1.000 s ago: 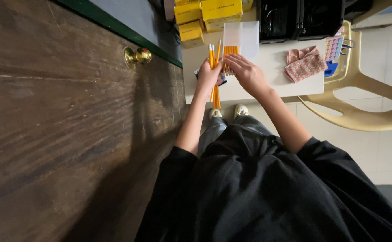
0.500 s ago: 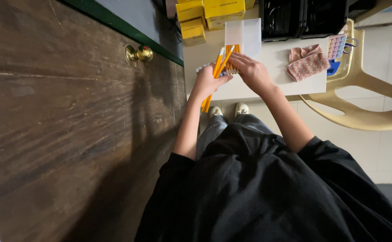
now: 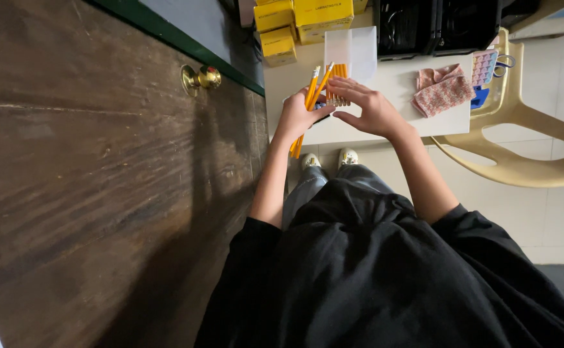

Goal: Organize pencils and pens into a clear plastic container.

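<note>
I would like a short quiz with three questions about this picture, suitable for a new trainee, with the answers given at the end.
1. True or false: the left hand holds a few yellow pencils.
2. Multiple choice: where do the fingertips of the right hand rest? A) on the pink patterned cloth; B) on the row of pencils at the clear sleeve; C) on the brass door knob.
3. Fill in: the yellow boxes stand at the far end of the white ____.

Key: 1 true; 2 B; 3 table.
</note>
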